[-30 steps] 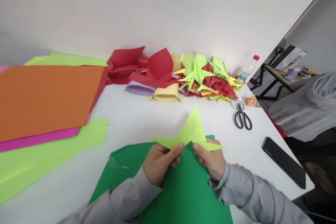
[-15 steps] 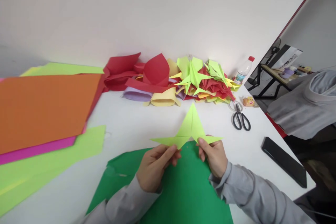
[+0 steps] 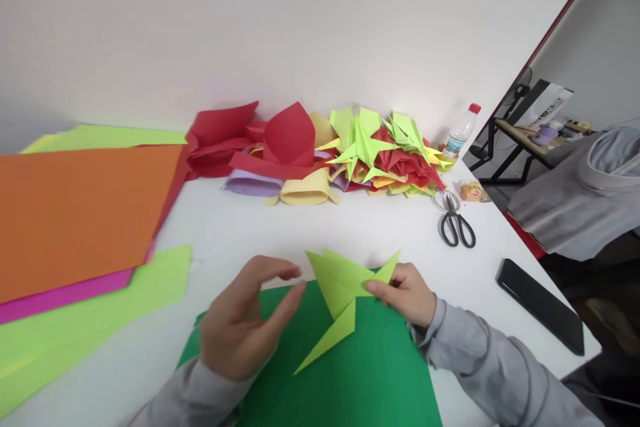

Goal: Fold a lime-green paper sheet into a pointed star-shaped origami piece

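Note:
A folded yellow-green paper piece (image 3: 340, 280) with pointed arms hangs in my right hand (image 3: 409, 293), thumb on top near its right point. Its long lower arm slants down to the left. My left hand (image 3: 245, 320) is off the paper, to its left, with thumb and fingers apart and nothing between them. Below both hands lies a green sheet (image 3: 360, 373) on the white table.
Behind are red folded paper (image 3: 293, 137), a pile of yellow-green folded pieces (image 3: 365, 140) and a bottle (image 3: 460, 133). Scissors (image 3: 456, 223) and a black phone (image 3: 540, 307) lie right. Orange sheets (image 3: 80, 213) overlap yellow-green sheets (image 3: 100, 327) at left. A grey garment (image 3: 585, 193) is beyond the table.
My left hand has let go of the folded paper and moved left, opening. The paper has turned and come lower, staying in my right hand. The view has shifted slightly.

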Tool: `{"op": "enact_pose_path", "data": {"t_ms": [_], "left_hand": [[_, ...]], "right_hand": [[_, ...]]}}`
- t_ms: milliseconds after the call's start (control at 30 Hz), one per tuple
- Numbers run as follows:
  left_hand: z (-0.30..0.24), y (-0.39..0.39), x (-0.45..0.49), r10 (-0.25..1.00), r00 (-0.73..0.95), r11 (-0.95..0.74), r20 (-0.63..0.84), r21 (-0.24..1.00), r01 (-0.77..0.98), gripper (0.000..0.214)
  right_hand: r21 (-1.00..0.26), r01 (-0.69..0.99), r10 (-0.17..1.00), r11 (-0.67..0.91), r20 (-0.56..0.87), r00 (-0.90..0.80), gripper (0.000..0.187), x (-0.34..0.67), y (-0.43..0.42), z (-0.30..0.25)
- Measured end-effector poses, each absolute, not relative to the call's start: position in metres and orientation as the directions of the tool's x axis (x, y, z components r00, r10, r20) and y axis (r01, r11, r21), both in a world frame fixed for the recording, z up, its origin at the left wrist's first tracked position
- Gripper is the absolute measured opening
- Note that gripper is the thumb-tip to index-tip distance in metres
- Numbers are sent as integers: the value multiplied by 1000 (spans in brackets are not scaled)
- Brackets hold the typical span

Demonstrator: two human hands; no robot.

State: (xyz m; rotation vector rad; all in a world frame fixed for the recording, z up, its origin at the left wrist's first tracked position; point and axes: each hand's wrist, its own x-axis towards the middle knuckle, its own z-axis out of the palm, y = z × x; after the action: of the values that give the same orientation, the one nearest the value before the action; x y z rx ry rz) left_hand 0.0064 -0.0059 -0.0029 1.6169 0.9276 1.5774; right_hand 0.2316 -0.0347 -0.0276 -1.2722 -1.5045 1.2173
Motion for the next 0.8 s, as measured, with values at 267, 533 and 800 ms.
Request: {"op": "enact_pose_path", "data": {"t_ms": [267,533,800], "left_hand": [[-43,-22,21,584,600,-801,547,509,315,52],[-56,-14,23,587,588,-803,556,489,340,40],[-53,-14,23,570,580,-813,582,504,293,34]], "right_hand": [[-820,449,913,355,200,-356,47,227,-33,-28],[-853,390,929,346,253,-270,38,226,-38,-18],[-950,265,962,166,96,-257,41,232,-36,-19]]}}
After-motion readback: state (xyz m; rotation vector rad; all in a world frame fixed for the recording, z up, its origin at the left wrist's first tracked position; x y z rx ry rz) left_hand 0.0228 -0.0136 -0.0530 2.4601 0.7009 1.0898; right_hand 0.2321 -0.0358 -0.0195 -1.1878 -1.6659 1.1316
